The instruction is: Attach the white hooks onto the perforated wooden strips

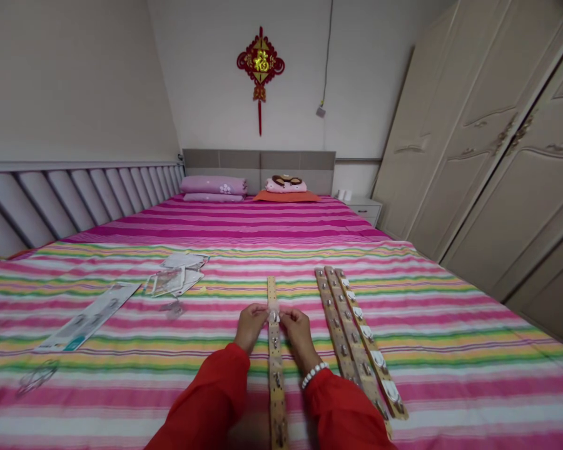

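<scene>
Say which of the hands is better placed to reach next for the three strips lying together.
Probably the right hand: it is nearer the three strips, while the left hand is across the single strip.

Tan strips [276, 361] and packets [169, 282] on striped bed [234, 226]

The bottom edge cuts off the centre strip [276, 361].

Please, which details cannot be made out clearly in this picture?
Head view:
Small piece between left hand and right hand: too small, partly covered by fingertips.
Strip under the hands: near end cut off by bottom edge.
Leftmost of right-side strips: near end hidden by right sleeve.
Long packet: print too small.
</scene>
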### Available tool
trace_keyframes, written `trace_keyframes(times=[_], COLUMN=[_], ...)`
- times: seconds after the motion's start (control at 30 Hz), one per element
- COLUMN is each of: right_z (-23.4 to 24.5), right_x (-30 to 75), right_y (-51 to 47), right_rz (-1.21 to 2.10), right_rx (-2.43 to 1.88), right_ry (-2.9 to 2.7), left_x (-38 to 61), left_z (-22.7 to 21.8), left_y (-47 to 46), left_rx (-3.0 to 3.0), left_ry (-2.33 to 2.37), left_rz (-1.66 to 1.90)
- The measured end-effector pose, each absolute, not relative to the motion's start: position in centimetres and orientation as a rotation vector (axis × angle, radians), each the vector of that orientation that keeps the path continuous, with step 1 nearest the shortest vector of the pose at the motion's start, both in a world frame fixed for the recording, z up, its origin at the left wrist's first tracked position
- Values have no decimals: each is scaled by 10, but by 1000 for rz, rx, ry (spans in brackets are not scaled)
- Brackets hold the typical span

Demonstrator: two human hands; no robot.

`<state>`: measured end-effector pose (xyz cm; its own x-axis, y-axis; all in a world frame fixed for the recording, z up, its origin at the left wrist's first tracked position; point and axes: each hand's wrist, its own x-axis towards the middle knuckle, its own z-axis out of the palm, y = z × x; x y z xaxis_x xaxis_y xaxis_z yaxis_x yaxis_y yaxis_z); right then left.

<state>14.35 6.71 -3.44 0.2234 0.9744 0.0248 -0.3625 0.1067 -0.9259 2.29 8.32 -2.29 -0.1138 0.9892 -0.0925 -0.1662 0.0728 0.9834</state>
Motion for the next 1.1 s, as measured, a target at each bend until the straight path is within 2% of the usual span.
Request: trace_keyframes(times=[1.1], right_z=[-63], right_x=[138], right_y=[78], right_rz=[1110], right_rx=[-1088], right_ry=[-854], left_x=[27], left_z=[-52], left_y=[86], left_rx=[1094], left_ry=[1301], left_rz=[1354])
